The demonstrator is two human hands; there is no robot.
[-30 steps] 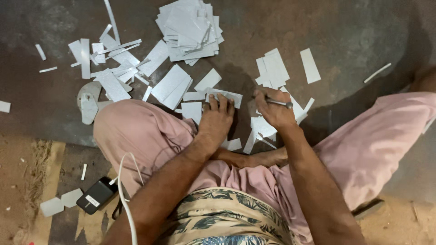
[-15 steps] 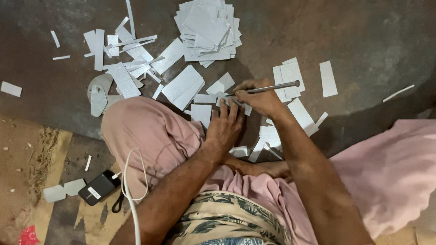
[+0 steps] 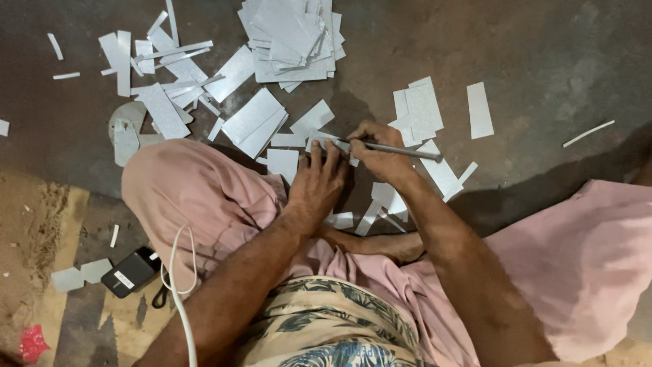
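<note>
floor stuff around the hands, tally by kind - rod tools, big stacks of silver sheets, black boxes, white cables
Metal rod, in the right hand: 1
Big stack of silver sheets: 1
Black box: 1
White cable: 1
Total: 4
The left hand presses a small silver piece; the loose scattered pieces are too many to count.

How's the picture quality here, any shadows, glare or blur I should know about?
Head view: sharp overall, no motion blur on the left hand or right hand; a dark shadow falls on the floor beside the right leg; the metal pieces look bright but not blown out; straight lines bend slightly toward the edges.
</note>
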